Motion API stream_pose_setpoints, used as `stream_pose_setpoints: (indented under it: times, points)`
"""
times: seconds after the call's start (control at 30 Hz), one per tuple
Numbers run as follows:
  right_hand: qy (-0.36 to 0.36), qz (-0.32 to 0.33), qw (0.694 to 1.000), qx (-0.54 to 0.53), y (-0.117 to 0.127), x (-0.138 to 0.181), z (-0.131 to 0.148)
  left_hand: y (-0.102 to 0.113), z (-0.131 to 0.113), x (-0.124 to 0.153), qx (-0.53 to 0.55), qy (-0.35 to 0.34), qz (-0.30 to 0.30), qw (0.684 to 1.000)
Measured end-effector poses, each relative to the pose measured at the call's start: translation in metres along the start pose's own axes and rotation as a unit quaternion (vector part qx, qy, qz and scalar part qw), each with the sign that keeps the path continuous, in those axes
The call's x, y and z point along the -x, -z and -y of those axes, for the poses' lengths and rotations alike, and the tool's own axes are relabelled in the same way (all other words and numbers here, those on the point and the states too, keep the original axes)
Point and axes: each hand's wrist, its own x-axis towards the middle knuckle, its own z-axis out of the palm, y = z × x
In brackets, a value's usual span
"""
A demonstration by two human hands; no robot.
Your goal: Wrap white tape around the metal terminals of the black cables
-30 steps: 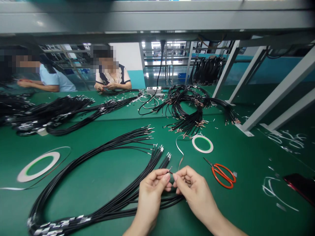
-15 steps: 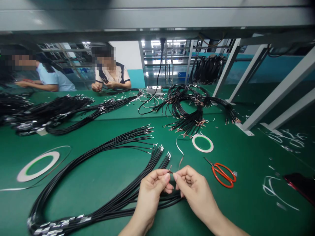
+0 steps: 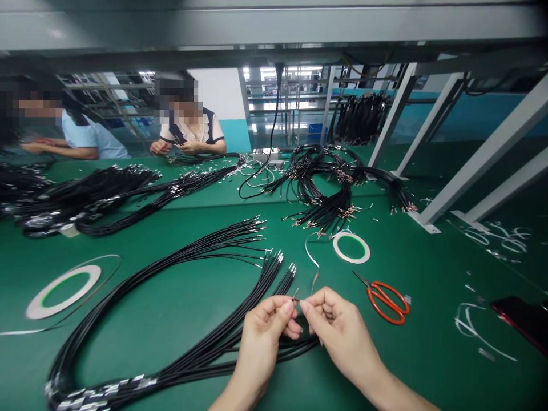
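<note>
My left hand point(image 3: 264, 331) and my right hand point(image 3: 339, 330) meet low in the middle, fingertips pinched together on the metal-tipped end of a black wire point(image 3: 295, 297). A thin strip of tape point(image 3: 314, 265) runs from my right fingertips up to a small white tape roll point(image 3: 351, 248). Under my hands lies a long bundle of black wires point(image 3: 180, 268), curving left across the green table point(image 3: 428, 268), with their metal tips fanned out just beyond my left hand.
Orange-handled scissors point(image 3: 385, 299) lie right of my hands. A larger tape roll point(image 3: 63, 290) sits at the left. More wire bundles point(image 3: 329, 188) pile at the back. Two people work across the table, at upper left. Grey frame legs point(image 3: 471, 165) stand at the right, a dark red object point(image 3: 520, 321) near the edge.
Both hands stay pinched on the wire end, with only slight finger movement. The view has shifted a little.
</note>
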Motion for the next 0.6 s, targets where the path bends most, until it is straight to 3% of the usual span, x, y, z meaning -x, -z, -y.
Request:
stream_pose_setpoints:
  times: [0.33, 0.6]
  points:
    - [-0.004, 0.007, 1.0, 0.006, 0.0008, 0.0006, 0.0031, 0.0019, 0.0015, 0.0017, -0.008, 0.001, 0.028, 1.0]
    - [-0.015, 0.02, 1.0, -0.018, 0.0007, -0.0003, 0.0044, 0.0053, 0.0017, 0.0002, 0.02, 0.042, 0.06, 0.997]
